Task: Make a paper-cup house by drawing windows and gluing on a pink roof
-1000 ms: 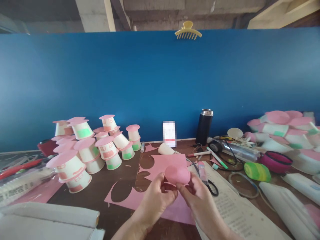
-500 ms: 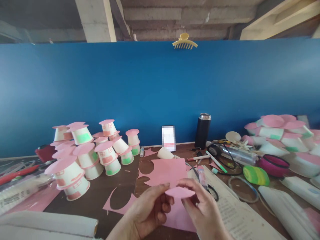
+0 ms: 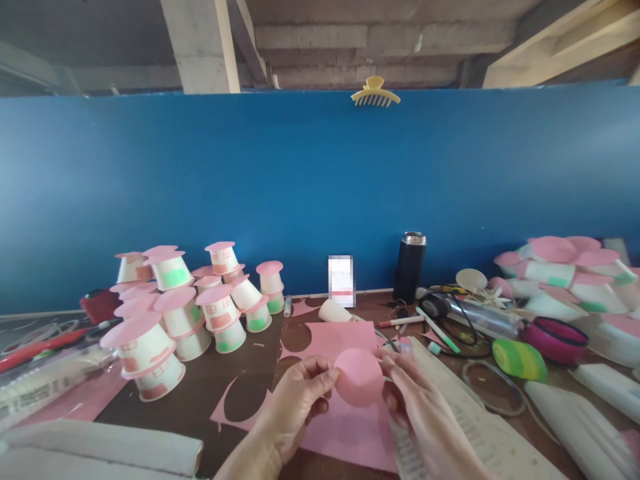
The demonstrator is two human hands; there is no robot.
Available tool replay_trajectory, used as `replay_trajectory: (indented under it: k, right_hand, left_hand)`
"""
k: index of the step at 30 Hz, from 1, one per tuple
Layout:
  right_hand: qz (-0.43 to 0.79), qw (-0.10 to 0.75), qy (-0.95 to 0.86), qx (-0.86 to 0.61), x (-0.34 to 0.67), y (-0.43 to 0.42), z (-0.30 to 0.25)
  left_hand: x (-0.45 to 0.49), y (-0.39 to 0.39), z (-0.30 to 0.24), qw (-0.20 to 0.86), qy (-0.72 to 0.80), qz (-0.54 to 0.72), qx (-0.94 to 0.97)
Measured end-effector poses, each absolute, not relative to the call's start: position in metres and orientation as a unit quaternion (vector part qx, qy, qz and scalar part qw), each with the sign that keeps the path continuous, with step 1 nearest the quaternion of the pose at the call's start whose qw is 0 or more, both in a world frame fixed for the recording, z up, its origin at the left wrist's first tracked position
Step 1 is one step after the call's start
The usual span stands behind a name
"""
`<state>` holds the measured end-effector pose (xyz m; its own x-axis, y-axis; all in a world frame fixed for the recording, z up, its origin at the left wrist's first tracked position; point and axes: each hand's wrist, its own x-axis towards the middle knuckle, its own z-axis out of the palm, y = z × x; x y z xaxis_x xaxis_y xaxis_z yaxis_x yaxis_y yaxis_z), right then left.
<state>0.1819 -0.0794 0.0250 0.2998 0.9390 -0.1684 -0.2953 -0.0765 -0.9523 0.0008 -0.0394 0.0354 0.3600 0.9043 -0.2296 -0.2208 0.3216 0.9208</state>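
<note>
I hold a pink paper disc [image 3: 359,377], curved into a shallow cone, between both hands above the desk. My left hand [image 3: 295,403] pinches its left edge with thumb and fingers closed. My right hand [image 3: 417,407] grips its right edge, fingers curled. Under them lies a pink paper sheet [image 3: 345,437] with round holes cut out of it. Scissors and a glue stick [image 3: 406,347] lie just behind my right hand.
Paper-cup houses with pink roofs [image 3: 175,313] are piled at the left, and more [image 3: 565,267] at the right. A black flask [image 3: 410,267], markers, a green tape roll [image 3: 520,359], a pink bowl [image 3: 555,331] and printed paper [image 3: 470,427] crowd the right. A blue partition [image 3: 320,193] stands behind.
The pink disc was tilted flat, edge-on, half a second ago; now its face is turned toward me, and both hands still hold it. The view has lifted slightly.
</note>
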Motion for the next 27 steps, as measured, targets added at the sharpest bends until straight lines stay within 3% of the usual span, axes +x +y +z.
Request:
replay_trajectory:
  k: [14, 23, 27]
  right_hand:
    - [0.488, 0.604, -0.335, -0.533, 0.175, -0.083, 0.037]
    - [0.465, 0.608, -0.35, -0.54, 0.178, -0.08, 0.032]
    - [0.456, 0.6, -0.363, -0.548, 0.18, -0.078, 0.027]
  left_hand:
    - [-0.003, -0.035, 0.04, 0.535, 0.454, 0.429, 0.568]
    - [-0.008, -0.027, 0.029, 0.597, 0.457, 0.474, 0.459]
    - [-0.017, -0.017, 0.023, 0.577, 0.493, 0.494, 0.424]
